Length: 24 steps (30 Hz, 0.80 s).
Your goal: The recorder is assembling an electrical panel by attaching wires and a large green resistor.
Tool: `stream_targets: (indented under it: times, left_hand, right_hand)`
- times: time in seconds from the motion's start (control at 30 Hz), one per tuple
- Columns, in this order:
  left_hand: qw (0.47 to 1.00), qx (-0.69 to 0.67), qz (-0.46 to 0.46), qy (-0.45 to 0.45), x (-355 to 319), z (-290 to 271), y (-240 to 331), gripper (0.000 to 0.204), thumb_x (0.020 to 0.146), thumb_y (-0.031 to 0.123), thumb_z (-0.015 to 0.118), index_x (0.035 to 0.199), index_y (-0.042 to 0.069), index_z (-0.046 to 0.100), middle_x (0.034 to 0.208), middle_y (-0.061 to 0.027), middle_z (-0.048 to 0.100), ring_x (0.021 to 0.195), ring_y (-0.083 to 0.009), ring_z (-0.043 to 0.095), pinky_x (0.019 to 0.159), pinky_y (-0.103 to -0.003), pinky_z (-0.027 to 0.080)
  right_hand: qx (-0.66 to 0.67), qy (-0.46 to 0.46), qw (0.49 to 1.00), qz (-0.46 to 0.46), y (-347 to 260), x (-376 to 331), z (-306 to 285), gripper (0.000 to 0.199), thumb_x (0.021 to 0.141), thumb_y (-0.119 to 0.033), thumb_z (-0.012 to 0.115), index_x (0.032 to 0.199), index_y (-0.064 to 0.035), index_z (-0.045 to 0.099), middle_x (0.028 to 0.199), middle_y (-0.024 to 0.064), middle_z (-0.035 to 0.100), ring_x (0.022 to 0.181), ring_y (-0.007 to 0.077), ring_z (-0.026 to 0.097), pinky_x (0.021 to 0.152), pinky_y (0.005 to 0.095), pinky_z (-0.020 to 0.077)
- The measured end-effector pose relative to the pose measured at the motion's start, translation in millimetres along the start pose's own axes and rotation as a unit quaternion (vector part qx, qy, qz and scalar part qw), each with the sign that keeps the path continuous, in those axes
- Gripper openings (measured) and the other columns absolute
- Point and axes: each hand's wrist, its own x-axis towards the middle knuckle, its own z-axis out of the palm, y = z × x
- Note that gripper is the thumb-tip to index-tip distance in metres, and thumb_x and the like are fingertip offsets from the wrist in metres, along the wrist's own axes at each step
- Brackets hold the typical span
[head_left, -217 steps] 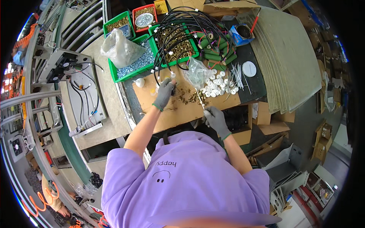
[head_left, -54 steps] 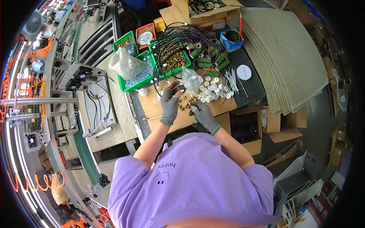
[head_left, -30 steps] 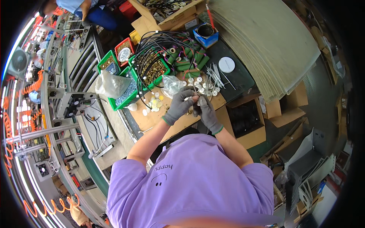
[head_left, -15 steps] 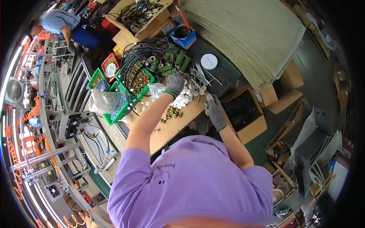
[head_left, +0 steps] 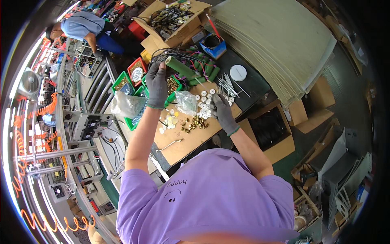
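— Grey gloves cover both of the person's hands. Where is the left hand?

— It is stretched far out over the green bins at the back of the tabletop, fingers curled round the near end of a green cylinder with black wires trailing from it. The cylinder is lifted and tilted, its far end pointing towards a row of similar green cylinders lying side by side.

— And the right hand?

— It is nearer the body, at the right edge of the brown tabletop. Its fingertips are pinched narrow at the edge of a scatter of white round discs; whether they hold one is too small to tell.

— What lies between the two hands?

— A crumpled clear plastic bag, and just below it a small heap of brass-coloured parts. A few pale yellow discs sit left of the heap, and a thin metal tool lies alone nearer the body.

— Anything else close by?

— A bundle of pale thin ties lies just beyond the right hand on a dark mat, beside a white round lid. A larger clear bag rests against the green bins to the left. Another person in a blue shirt bends over at the far upper left, well apart.
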Motion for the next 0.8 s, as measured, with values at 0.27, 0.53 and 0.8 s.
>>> stream_targets:
  times: [0.27, 0.53, 0.8]
  left_hand:
    - [0.985, -0.148, -0.088, 0.012, -31, -7, 10, 0.023, 0.096, 0.018, 0.043, 0.100, 0.000, 0.057, 0.092, -0.0097, 0.063, 0.084, -0.0187, 0.063, 0.077, -0.032, 0.053]
    - [0.980, -0.152, -0.123, -0.046, -64, 16, -6, 0.019, 0.094, 0.017, 0.050, 0.095, 0.000, 0.056, 0.086, -0.0056, 0.062, 0.074, -0.0143, 0.060, 0.068, -0.029, 0.051]
    - [0.990, 0.042, -0.080, -0.107, -70, 25, 29, 0.023, 0.093, 0.022, 0.051, 0.100, 0.001, 0.059, 0.080, 0.0011, 0.051, 0.066, -0.0058, 0.047, 0.061, -0.020, 0.039]
  right_hand:
    - [0.002, -0.042, 0.999, -0.005, -6, -3, 27, 0.024, 0.093, -0.035, 0.047, 0.089, -0.0108, 0.050, 0.063, -0.0039, 0.045, 0.041, 0.0048, 0.036, 0.037, 0.0202, 0.0296]
    - [0.154, -0.106, 0.981, 0.049, -26, -4, 55, 0.049, 0.090, -0.055, 0.043, 0.102, -0.0090, 0.053, 0.065, -0.0013, 0.046, 0.053, 0.0061, 0.041, 0.047, 0.0213, 0.0330]
    - [0.043, -0.112, 0.992, -0.041, -36, -19, 40, 0.047, 0.089, -0.054, 0.047, 0.097, -0.0080, 0.051, 0.066, 0.0008, 0.048, 0.046, 0.0063, 0.035, 0.042, 0.0198, 0.0283]
